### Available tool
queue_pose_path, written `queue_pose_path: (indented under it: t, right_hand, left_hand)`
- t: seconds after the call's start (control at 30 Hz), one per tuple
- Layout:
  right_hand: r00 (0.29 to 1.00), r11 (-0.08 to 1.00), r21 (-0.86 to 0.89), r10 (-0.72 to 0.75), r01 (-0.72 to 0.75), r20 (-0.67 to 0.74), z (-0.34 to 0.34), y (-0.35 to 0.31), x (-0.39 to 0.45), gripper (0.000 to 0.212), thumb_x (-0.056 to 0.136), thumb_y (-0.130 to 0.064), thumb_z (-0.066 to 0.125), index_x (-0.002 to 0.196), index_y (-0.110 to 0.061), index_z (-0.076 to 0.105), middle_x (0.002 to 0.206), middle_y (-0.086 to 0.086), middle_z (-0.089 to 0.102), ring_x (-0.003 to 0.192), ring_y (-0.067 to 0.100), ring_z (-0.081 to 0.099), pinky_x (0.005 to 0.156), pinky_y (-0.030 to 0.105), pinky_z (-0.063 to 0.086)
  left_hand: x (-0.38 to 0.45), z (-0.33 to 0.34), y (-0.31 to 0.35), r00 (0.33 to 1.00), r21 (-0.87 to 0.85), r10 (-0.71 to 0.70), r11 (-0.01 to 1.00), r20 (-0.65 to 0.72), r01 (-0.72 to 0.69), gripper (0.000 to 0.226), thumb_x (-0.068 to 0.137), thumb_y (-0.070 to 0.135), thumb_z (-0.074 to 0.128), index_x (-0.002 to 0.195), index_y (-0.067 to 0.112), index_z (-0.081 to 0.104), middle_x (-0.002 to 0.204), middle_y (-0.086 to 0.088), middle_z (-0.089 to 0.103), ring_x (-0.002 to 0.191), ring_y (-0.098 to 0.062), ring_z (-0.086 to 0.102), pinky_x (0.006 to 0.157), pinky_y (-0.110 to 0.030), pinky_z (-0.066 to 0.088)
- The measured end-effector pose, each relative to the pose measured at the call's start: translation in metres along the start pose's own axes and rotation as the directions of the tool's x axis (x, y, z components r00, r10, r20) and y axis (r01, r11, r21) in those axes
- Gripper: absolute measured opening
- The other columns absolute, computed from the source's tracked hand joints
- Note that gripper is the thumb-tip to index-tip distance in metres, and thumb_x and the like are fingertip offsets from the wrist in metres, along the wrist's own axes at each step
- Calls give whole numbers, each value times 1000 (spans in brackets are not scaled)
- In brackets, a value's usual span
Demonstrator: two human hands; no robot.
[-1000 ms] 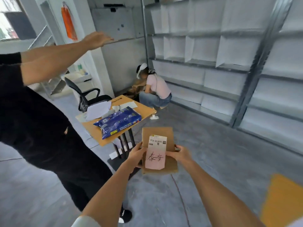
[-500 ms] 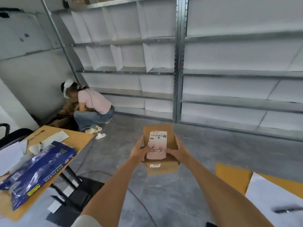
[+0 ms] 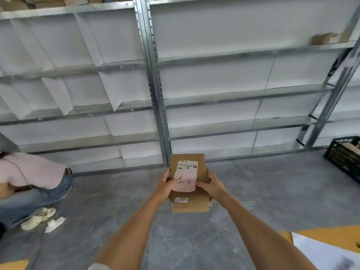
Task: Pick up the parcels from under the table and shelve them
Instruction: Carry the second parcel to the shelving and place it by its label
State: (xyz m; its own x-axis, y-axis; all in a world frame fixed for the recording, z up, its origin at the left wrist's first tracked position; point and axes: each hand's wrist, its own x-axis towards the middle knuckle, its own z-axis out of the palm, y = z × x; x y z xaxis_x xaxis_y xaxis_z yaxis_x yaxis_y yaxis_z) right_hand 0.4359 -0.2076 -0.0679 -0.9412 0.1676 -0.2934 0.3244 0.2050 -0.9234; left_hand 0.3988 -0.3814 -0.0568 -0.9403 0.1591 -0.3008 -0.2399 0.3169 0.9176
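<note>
I hold a brown cardboard parcel (image 3: pixel 190 203) in front of me, at arm's length above the grey floor. A white and pink label with handwritten characters covers its top, and a small sticker reads 2259. My left hand (image 3: pixel 163 185) grips its left side and my right hand (image 3: pixel 213 187) grips its right side, thumb on the label. The metal shelving (image 3: pixel 155 90) with white paper-lined bays stands straight ahead.
A crouching person (image 3: pixel 29 180) in a pink top is at the left by the shelf base. A black crate (image 3: pixel 344 154) sits on the floor at right. One brown box (image 3: pixel 327 38) rests on an upper right shelf. A tabletop corner (image 3: pixel 335 236) with paper shows bottom right.
My view has swung right, away from the table with the blue bag, and closer to the shelving. The parcel stays held in both hands. The standing person in black is out of view.
</note>
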Motion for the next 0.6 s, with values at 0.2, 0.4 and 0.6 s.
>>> queue_pose_path:
  t: [0.2,0.4,0.6]
  right_hand:
    - [996,999,0,47,-48,-74,-16,-7,38,77,85,-21,66,149,-21,22,139,8,47,124,28,50,102,37,44]
    - [993,999,9,48,-48,-110,-32,-19,92,80,81,-25,69,148,-25,24,135,9,51,119,27,53,100,42,48]
    - [987,997,47,65,-58,-149,-58,-40,175,80,83,-21,68,149,-24,22,130,11,50,106,23,52,95,37,49]
  left_hand:
    - [46,13,17,997,81,53,995,64,-58,55,96,8,46,148,14,28,143,-12,49,127,-28,50,78,-24,45]
    - [108,17,39,992,111,74,990,98,-85,55,96,8,47,147,13,29,142,-13,50,115,-22,54,72,-20,45]
    - [199,28,73,989,145,73,985,125,-91,62,95,16,50,151,18,25,138,-10,54,102,-18,53,79,-25,48]
